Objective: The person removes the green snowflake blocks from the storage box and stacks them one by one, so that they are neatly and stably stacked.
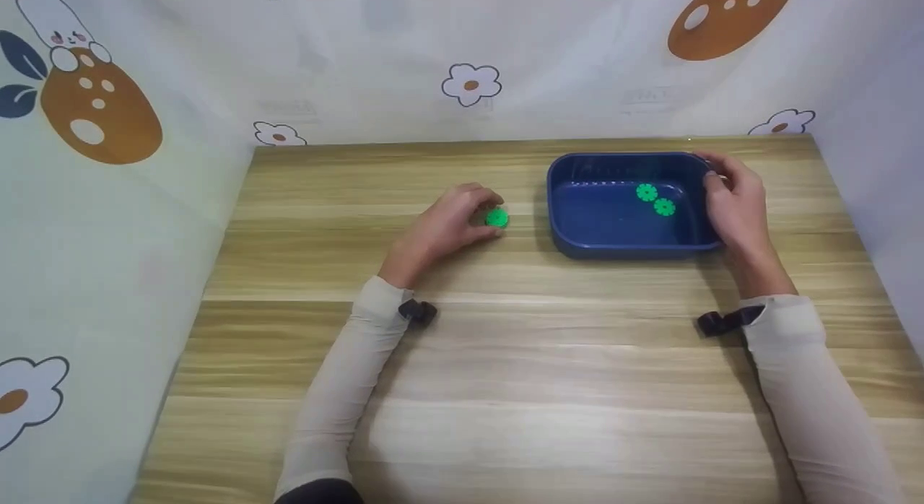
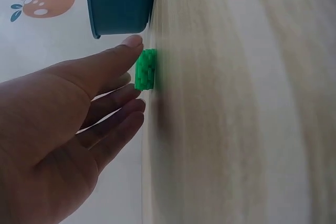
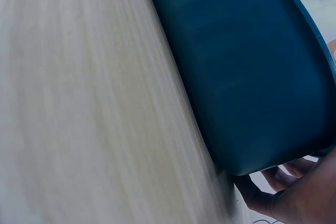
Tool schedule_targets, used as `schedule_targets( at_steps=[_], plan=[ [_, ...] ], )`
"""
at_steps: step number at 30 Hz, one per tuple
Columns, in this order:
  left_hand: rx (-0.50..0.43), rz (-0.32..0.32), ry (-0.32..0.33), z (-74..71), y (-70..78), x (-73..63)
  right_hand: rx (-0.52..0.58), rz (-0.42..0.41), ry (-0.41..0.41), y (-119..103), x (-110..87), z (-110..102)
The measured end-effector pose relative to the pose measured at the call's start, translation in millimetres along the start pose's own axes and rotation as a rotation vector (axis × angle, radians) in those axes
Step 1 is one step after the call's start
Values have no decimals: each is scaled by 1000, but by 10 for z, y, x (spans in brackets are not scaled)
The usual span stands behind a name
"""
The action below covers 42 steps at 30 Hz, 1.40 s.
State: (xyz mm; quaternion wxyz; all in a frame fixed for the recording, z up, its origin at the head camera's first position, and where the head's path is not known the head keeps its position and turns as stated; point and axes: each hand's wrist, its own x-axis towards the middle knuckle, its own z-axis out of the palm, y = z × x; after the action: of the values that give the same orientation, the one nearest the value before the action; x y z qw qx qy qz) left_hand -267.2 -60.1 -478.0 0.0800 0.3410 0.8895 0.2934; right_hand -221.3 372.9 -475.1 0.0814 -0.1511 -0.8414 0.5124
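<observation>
A small stack of green notched plastic discs (image 1: pixel 497 217) sits on the table, its stacked edges showing in the left wrist view. My left hand (image 1: pixel 456 219) reaches around it, thumb on the near side and fingers on the far side. A slight gap shows between the fingers and the stack (image 2: pixel 145 70). My right hand (image 1: pixel 738 201) grips the right end of a dark blue plastic box (image 1: pixel 628 251), thumb at the rim. Inside the box lie two flat green discs, one disc (image 1: pixel 647 192) touching or nearly touching the other disc (image 1: pixel 664 206).
The wood-grain table (image 1: pixel 541 359) ends at the back against a wall covering (image 1: pixel 375 71) printed with flowers and a rabbit. A pale wall (image 1: pixel 866 128) borders the right side. The box stands a short way right of the stack.
</observation>
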Motion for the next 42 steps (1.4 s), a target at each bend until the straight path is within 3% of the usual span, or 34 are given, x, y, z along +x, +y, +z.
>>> schedule_targets(
  at_steps=[8, 23, 36, 42],
  plan=[
    [-12, 7, -22, -3, 8, 4, 10, -7, 7, 3, 3, 2],
    [-49, 6, -4, 6, 9, 6, 9, 33, -4, -22, -6, -8],
    [-33, 31, 3, 6, 2, 3, 35, -9, 5, 5, 1, -2],
    [-29, 8, 12, -2, 14, 4, 35, -5, 9, 5, 3, 1]
  ],
)
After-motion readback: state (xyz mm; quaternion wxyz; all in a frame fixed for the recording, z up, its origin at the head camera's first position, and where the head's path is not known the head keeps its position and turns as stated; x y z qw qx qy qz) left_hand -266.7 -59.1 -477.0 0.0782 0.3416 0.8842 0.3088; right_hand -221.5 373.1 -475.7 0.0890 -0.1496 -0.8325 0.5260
